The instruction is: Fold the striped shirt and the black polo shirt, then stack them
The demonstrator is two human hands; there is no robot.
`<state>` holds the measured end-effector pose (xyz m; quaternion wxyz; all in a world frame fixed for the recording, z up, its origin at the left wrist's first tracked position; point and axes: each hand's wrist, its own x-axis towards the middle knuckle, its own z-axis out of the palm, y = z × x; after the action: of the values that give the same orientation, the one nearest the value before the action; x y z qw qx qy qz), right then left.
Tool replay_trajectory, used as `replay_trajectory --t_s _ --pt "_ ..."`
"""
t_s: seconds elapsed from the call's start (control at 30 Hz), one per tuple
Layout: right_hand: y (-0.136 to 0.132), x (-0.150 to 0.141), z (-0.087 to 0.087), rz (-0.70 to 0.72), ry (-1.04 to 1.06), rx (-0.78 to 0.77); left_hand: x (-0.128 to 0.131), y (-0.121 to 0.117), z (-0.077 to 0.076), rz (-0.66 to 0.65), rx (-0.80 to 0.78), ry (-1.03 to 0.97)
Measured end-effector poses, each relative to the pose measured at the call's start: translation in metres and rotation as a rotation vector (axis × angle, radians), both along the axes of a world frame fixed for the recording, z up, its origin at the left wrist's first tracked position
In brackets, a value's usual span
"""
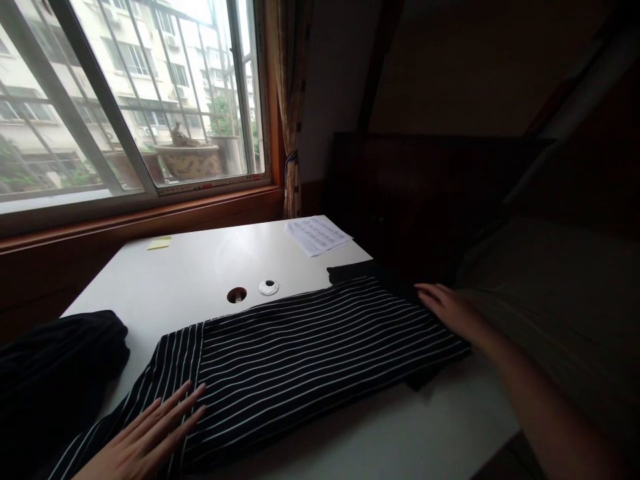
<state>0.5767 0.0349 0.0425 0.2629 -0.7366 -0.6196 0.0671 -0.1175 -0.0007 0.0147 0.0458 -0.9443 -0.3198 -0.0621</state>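
A black garment with thin white stripes (pixel 300 353) lies spread flat across the white table (pixel 200 267). My left hand (pixel 150 433) rests flat on its near left part, fingers stretched out and slightly spread. My right hand (pixel 450 310) lies open on the garment's far right edge, palm down, fingers pointing left. Neither hand grips the cloth.
A dark bundle of cloth (pixel 55 373) sits at the table's left. A printed sheet of paper (pixel 317 235) and a yellow sticky note (pixel 159 244) lie near the window. A cable hole (pixel 237 295) and its loose cap (pixel 269 287) are mid-table. A dark headboard (pixel 425 193) and bed stand to the right.
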Motion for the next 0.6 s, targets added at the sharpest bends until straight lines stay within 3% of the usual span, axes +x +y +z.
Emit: replay_trajectory --t_s 0.07,0.13,0.2,0.27,0.43,0.6 --pt "0.025 -0.051 -0.011 0.140 -0.021 0.018 0.027 0.013 0.010 0.028 0.049 0.004" --pt "0.046 -0.100 -0.026 0.276 -0.041 0.026 0.056 0.031 0.010 0.078 0.068 -0.058" --pt "0.063 -0.137 -0.042 0.437 -0.126 0.033 0.078 0.051 0.000 0.162 0.051 -0.081" --pt "0.075 -0.157 -0.054 0.473 -0.203 0.003 0.089 0.069 -0.013 0.255 0.017 -0.072" --pt "0.090 -0.145 -0.065 0.374 -0.297 -0.075 0.073 0.087 -0.040 0.418 -0.064 -0.058" --pt "0.091 -0.106 -0.069 0.267 -0.290 -0.181 0.040 0.083 -0.051 0.482 -0.061 -0.036"
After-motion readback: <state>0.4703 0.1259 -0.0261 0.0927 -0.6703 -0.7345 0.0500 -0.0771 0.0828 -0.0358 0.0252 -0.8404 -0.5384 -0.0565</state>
